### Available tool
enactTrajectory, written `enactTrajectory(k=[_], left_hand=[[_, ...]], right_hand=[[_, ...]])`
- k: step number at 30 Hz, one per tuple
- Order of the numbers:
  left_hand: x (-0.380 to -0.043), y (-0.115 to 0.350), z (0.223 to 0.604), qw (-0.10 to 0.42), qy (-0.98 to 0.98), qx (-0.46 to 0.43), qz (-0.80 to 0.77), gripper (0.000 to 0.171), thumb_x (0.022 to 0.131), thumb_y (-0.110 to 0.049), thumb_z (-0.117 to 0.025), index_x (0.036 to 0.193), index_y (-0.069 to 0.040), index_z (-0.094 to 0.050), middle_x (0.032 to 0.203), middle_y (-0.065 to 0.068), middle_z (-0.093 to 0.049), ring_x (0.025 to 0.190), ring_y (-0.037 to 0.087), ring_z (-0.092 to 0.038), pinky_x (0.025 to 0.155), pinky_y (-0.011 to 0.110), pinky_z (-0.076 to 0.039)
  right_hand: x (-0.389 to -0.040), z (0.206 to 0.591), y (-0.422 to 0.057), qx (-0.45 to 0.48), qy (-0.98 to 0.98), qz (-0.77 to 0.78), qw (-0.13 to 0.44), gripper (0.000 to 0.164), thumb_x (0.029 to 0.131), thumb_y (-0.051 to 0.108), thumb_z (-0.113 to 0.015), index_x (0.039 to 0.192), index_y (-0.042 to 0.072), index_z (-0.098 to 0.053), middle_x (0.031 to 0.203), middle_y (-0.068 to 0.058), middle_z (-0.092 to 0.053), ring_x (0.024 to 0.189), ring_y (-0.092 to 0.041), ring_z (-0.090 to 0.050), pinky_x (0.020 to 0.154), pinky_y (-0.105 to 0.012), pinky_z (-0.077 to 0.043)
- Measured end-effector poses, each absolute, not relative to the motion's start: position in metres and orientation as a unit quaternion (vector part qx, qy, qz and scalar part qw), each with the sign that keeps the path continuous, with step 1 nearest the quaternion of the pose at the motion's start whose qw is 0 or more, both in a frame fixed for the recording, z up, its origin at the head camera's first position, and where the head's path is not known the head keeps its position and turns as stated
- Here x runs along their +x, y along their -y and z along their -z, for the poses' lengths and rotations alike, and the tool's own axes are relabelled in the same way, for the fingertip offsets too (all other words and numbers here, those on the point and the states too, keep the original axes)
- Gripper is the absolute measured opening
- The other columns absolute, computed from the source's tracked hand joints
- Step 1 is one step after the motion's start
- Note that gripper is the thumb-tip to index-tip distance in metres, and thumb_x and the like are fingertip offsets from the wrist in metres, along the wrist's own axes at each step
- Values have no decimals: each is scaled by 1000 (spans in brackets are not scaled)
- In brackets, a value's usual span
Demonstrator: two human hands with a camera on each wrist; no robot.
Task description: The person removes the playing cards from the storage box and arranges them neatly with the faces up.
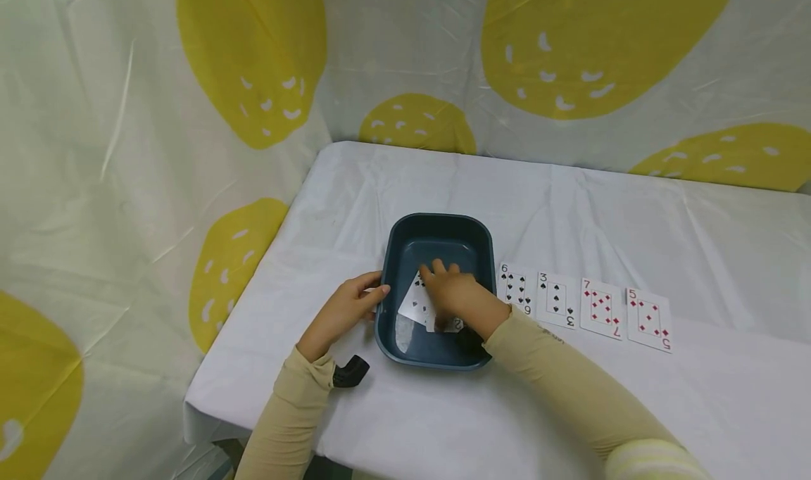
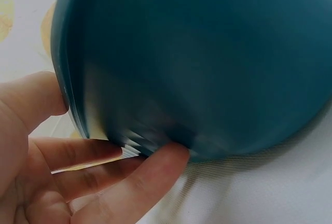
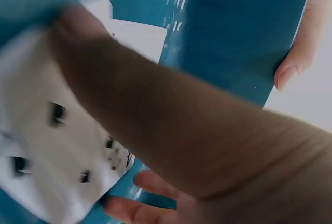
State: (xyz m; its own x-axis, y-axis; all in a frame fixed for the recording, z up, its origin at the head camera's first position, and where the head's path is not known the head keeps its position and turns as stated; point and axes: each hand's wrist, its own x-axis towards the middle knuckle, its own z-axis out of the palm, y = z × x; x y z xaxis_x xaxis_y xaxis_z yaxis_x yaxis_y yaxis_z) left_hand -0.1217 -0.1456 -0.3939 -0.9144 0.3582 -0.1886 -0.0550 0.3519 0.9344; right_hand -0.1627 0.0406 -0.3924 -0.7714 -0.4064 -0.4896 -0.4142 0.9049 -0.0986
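Note:
My left hand (image 1: 345, 311) grips the left side of a dark blue plastic tub (image 1: 437, 219), the thumb over its rim and the fingers against the outer wall. The right hand (image 1: 453, 293) reaches down inside the tub. Its thumb lies across a white playing card (image 3: 46, 146) with black pips, and the other fingers show past that card's edge, so the card is pinched between them. Another playing card (image 1: 413, 304) with black pips lies on the tub's floor, left of the right hand and partly covered by it.
To the right of the tub, playing cards lie face up in a row: a 6 of spades (image 1: 514, 286), a 3 of spades (image 1: 557, 300), a 7 of diamonds (image 1: 600, 307) and a 5 of diamonds (image 1: 649, 318). A white cloth (image 1: 507, 409) covers the table. Lemon-patterned curtains (image 1: 405, 29) hang behind and at left.

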Motion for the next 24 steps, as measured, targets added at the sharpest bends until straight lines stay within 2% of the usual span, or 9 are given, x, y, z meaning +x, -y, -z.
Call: enactTrajectory(k=[3,7,10,16,24], left_hand=[[-122,146,394,183,-800,97,-563,42,94,-15,-50,130,5,-42,119,23,-50,96,33,-56,72,40,-50],[-121,145,394,183,-802,95,-561,42,94,-16,-50,130,5,-42,118,23,-51,96,34,-56,72,41,-50],[-121,145,393,182,-803,93,-559,42,94,-16,-50,130,5,-43,118,22,-51,96,34,-56,72,41,-50],[-120,146,390,180,-803,98,-560,42,94,-16,-50,130,5,-43,118,23,-51,95,34,-56,72,41,-50],[-123,146,398,177,-806,94,-557,42,93,-15,-50,129,5,-43,117,20,-51,92,33,-56,71,40,-50]], right_hand=[[-165,393,-42,-231,-941,25,246,99,62,32,-83,136,-2,-28,133,-22,-29,113,-40,-37,81,-52,-43],[-166,394,-42,-238,-939,28,248,101,59,35,-84,134,-6,-31,128,-22,-31,110,-36,-37,85,-47,-42],[-167,395,-42,-241,-937,19,253,104,56,32,-86,135,-6,-31,127,-21,-31,108,-34,-36,87,-44,-41],[-168,394,-42,-253,-937,-3,241,102,55,35,-86,132,-7,-33,121,-22,-35,106,-33,-36,90,-45,-38],[-170,393,-44,-242,-944,-2,226,98,51,42,-86,124,-5,-40,108,-16,-34,97,-31,-38,85,-43,-37]])
